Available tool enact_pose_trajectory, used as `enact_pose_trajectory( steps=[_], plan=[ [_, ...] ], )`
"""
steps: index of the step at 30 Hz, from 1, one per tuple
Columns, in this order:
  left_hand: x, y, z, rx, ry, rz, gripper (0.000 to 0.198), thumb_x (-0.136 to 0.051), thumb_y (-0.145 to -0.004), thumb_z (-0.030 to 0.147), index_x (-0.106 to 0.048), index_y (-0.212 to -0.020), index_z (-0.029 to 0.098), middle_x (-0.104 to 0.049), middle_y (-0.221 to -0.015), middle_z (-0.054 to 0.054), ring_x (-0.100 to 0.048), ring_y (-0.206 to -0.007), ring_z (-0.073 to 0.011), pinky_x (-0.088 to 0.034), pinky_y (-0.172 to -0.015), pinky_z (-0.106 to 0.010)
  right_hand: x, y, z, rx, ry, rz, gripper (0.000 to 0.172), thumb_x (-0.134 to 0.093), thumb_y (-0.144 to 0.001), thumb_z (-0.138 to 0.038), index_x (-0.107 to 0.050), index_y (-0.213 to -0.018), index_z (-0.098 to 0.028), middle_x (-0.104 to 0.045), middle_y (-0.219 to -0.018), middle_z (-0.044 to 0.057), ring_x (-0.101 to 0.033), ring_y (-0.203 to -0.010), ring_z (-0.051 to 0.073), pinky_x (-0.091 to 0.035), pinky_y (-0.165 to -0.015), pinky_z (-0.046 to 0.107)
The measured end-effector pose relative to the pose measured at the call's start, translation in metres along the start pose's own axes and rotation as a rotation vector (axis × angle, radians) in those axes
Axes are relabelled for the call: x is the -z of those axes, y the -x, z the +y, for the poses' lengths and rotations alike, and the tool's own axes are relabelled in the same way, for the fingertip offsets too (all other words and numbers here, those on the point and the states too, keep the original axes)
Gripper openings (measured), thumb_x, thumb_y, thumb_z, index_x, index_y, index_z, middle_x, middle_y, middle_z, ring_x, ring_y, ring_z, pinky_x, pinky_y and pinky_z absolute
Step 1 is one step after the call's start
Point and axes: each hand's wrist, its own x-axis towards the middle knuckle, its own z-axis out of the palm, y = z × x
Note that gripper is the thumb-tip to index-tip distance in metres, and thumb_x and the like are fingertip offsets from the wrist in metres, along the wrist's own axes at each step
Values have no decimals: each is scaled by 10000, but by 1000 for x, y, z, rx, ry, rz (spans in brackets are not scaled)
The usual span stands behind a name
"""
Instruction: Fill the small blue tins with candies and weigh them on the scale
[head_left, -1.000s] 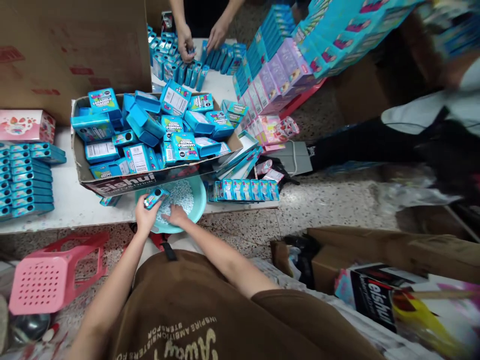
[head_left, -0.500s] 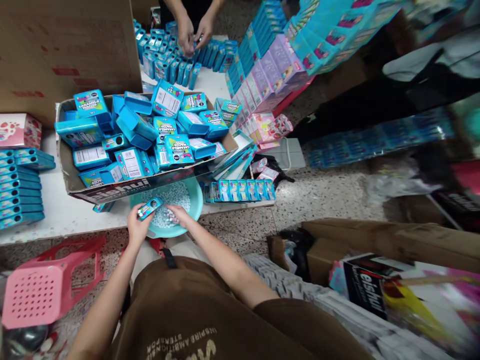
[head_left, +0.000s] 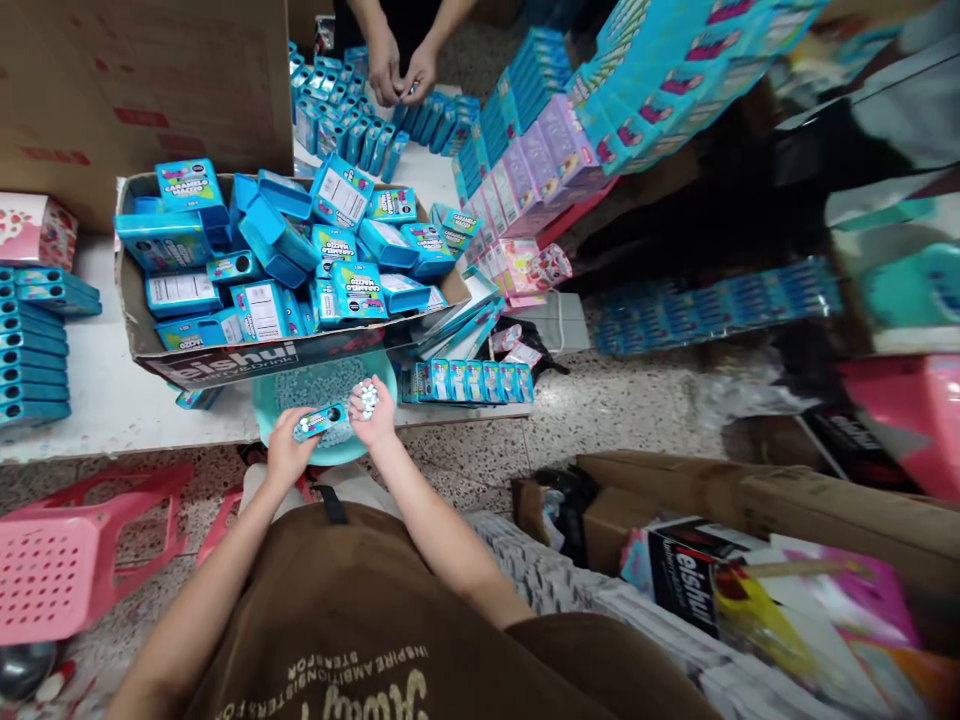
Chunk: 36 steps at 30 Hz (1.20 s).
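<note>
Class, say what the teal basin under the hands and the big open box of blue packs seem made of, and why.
The teal basin: probably plastic, smooth, evenly coloured, with a moulded rim. The open box: cardboard, matt brown edges, printed front wall.

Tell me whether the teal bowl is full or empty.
Partly full: white candies cover the teal bowl floor, its wall bare near the rim. The right hand cups some; the left hand holds a blue box.

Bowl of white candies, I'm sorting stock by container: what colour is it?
The bowl is turquoise; the head view shows it best.
</note>
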Motion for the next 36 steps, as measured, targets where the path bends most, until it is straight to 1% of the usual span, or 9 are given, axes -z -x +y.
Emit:
enact_pose_trajectory(
  steps=[3,8,11,14,18,21,24,30,36],
  plan=[
    [-2,0,6,-34,-12,-19,308,-637,-723,200,-637,-1031,218,-637,-1030,-55,-590,-993,-222,-458,-903,-354,-11,5,2,114,71,24,228,-488,-863,-347,-406,-697,-213,-458,-554,-68,-333,-375,43,-218,-316,151],
    [2,0,14,-103,-123,-48,360,-608,-725,157,-629,-1078,226,-629,-1045,-69,-572,-1008,-239,-455,-902,-368,-19,11,10,278,183,87,256,-528,-822,-372,-399,-672,-210,-462,-567,-62,-424,-446,51,-346,-421,171],
    [3,-1,17,-146,-203,-83,423,-599,-701,111,-630,-1105,236,-626,-1021,-71,-563,-1007,-247,-447,-901,-371,-22,13,14,352,209,118,308,-545,-805,-401,-385,-630,-205,-468,-565,-56,-449,-472,56,-377,-462,185],
    [0,-3,16,-129,-166,-78,386,-624,-713,152,-635,-1090,231,-633,-1005,-66,-574,-976,-241,-456,-870,-362,-25,15,17,416,242,112,335,-558,-792,-434,-392,-613,-205,-467,-554,-54,-464,-486,64,-395,-487,196],
    [-4,-4,16,-63,-61,-49,343,-658,-725,224,-635,-1068,218,-641,-998,-65,-596,-944,-229,-470,-835,-343,-31,16,17,437,264,109,263,-554,-769,-421,-480,-652,-198,-479,-529,-54,-467,-470,70,-393,-490,202],
    [-3,-6,18,-90,-88,-62,350,-633,-727,183,-637,-1076,210,-640,-1003,-71,-588,-965,-237,-458,-863,-357,-32,16,17,442,318,125,282,-529,-772,-456,-526,-677,-190,-495,-528,-46,-477,-473,76,-398,-497,210],
    [-2,-8,20,-106,-130,-84,370,-615,-712,141,-646,-1072,222,-643,-993,-67,-579,-978,-241,-450,-877,-367,-31,16,17,447,368,148,338,-506,-780,-507,-518,-655,-194,-508,-537,-36,-492,-490,82,-412,-512,219],
    [-6,-9,17,-4,-2,-26,343,-677,-692,215,-656,-1034,219,-655,-1003,-69,-604,-958,-237,-469,-864,-357,-32,14,17,486,414,113,381,-515,-748,-519,-485,-549,-196,-522,-535,-20,-498,-495,88,-416,-523,235],
    [-8,-11,17,61,59,10,337,-705,-666,233,-670,-1001,226,-668,-980,-58,-613,-944,-237,-478,-838,-346,-34,15,16,479,488,87,379,-467,-762,-541,-552,-632,-195,-561,-572,-9,-542,-532,106,-459,-583,263]
  ],
)
